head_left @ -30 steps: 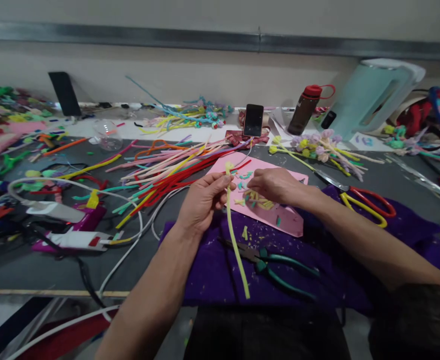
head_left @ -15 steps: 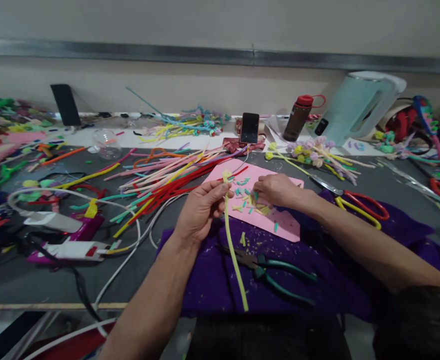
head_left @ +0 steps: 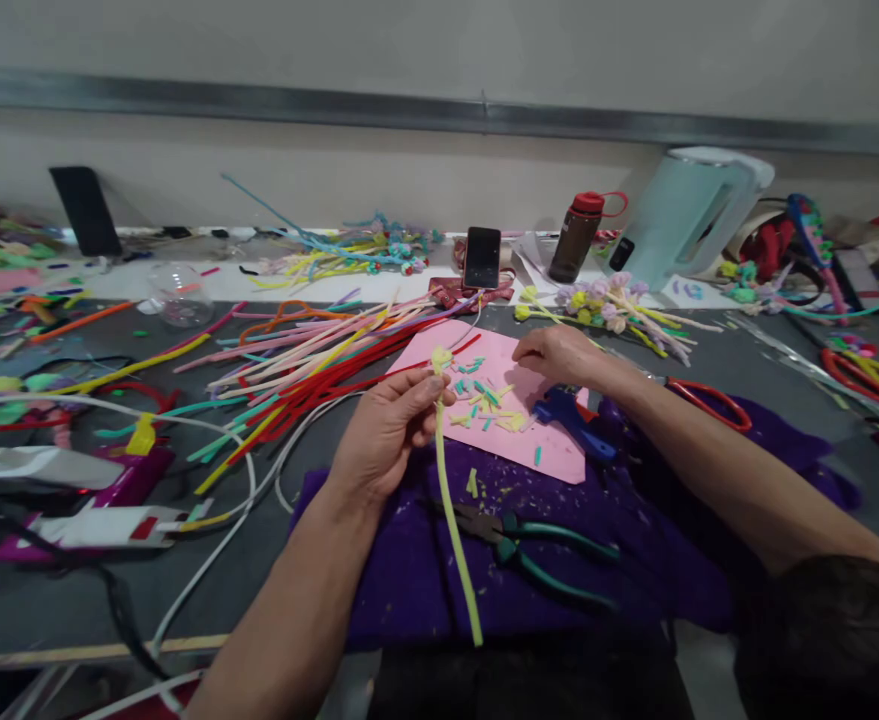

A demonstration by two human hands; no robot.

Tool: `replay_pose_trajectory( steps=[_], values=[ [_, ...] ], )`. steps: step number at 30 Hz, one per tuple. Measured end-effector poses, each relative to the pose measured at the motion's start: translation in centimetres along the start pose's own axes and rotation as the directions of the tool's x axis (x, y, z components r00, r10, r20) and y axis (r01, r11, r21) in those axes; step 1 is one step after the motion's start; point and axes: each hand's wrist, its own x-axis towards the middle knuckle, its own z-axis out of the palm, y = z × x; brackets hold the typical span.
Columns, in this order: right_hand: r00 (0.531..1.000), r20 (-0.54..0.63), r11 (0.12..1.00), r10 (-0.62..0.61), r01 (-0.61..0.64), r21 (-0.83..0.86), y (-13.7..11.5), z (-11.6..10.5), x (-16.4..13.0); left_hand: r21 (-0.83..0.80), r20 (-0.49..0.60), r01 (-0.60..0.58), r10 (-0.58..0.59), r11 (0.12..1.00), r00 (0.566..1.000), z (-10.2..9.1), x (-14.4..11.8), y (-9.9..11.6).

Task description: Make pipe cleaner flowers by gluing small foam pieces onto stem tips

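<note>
My left hand pinches a pale yellow pipe cleaner just below the fuzzy bud-like knot at its top. The stem hangs down in front of the purple cloth. My right hand hovers over the far right part of the pink card, fingers curled together; whatever they hold, if anything, is hidden. Short yellow and teal pipe cleaner bits lie scattered on the card. Below my right hand, a blue-handled tool rests across the card's right side. Green-handled pliers lie on the cloth.
Loose pipe cleaners spread at the left, beside white cables and a purple-and-white device. At the back stand a phone, a brown bottle and a pale blue kettle. Red-handled scissors lie near my right forearm.
My right hand has risen from the bits toward the card's far right edge. The blue-handled tool now shows beneath it. My left hand keeps its pinch on the pipe cleaner. The view has turned slightly right.
</note>
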Motion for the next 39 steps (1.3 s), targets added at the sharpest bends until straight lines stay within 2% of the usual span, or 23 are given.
replay_pose_trajectory(
  steps=[6, 12, 17, 20, 27, 32, 39],
  values=[
    [0.991, 0.087, 0.993, -0.103, 0.107, -0.046, -0.9, 0.1, -0.6, 0.016, 0.004, 0.008, -0.008, 1.0, 1.0, 0.2, -0.1, -0.1],
    [0.943, 0.175, 0.958, -0.283, 0.288, -0.003, -3.2, 0.3, -0.3, 0.04, 0.013, 0.012, -0.013, 0.999, 1.0, 0.3, -0.1, -0.2],
    [0.995, 0.064, 0.994, -0.076, 0.081, -0.078, -2.2, 0.4, 0.4, 0.028, -0.007, 0.014, -0.014, 0.999, 1.0, 0.3, -0.1, -0.1],
    [0.997, 0.036, 0.996, -0.067, 0.069, -0.049, -1.7, 0.1, -0.2, 0.025, 0.001, 0.012, -0.012, 1.0, 1.0, 0.2, -0.2, 0.0],
    [0.998, 0.049, 0.999, -0.036, 0.035, 0.027, -2.1, -0.6, -2.0, 0.04, 0.0, 0.019, -0.019, 0.999, 1.0, 0.4, -0.3, -0.1],
    [0.998, 0.026, 0.998, -0.054, 0.053, 0.044, -1.6, -0.7, -2.3, 0.045, -0.009, 0.023, -0.023, 0.999, 1.0, 0.5, -0.3, -0.2],
    [0.966, 0.043, 0.967, -0.255, 0.253, 0.032, -3.7, 0.0, -1.4, 0.047, 0.007, 0.023, -0.024, 0.999, 1.0, 0.5, -0.2, -0.3]
  ],
)
